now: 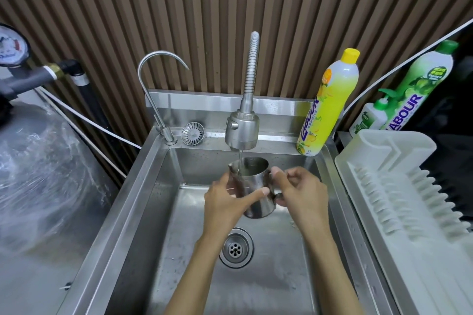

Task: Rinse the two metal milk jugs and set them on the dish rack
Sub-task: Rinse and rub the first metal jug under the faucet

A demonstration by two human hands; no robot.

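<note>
The left forearm (202,263) and right forearm (325,258), both bare, reach forward from the lower edge and converge slightly, bringing the hands close together at one height. The left hand (225,199) wraps the side of the metal jug (258,208), thumb stretched across its near wall. The right hand (300,192) curls its fingers round the handle, thumb on top.

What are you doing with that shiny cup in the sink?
A person is rinsing a metal milk jug under the tap. The left hand holds its body and the right hand grips its handle, while a thin stream of water runs into it over the sink. The white dish rack on the right has no jug showing on it.
</note>
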